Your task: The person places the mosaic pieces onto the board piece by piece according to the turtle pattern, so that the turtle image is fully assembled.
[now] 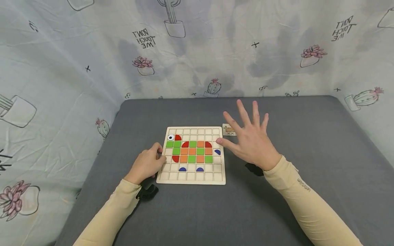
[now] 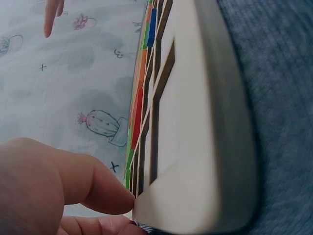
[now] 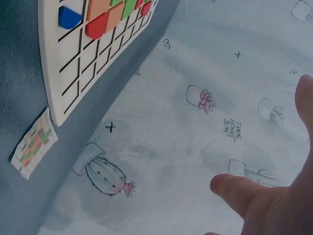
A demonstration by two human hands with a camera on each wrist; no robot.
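Observation:
A pale wooden grid board (image 1: 191,180) lies on the table. My left hand (image 1: 145,164) is at its left edge, fingers bent, thumb and finger gripping the rim; the left wrist view shows the thumb (image 2: 110,191) against it. On the grid, green and orange square tiles (image 1: 192,151) form a block with rounded red pieces (image 1: 185,145) around it. A white round eye piece (image 1: 170,137) sits at upper left. Three blue half-round pieces (image 1: 199,169) lie apart. My right hand (image 1: 250,141) hovers right of the board, fingers spread, holding nothing.
A small card (image 1: 228,130) printed with a coloured grid pattern lies beside the board's upper right corner, partly behind the right hand in the head view. The grey table (image 1: 191,215) is backed by a white curtain (image 1: 215,44) with cactus drawings.

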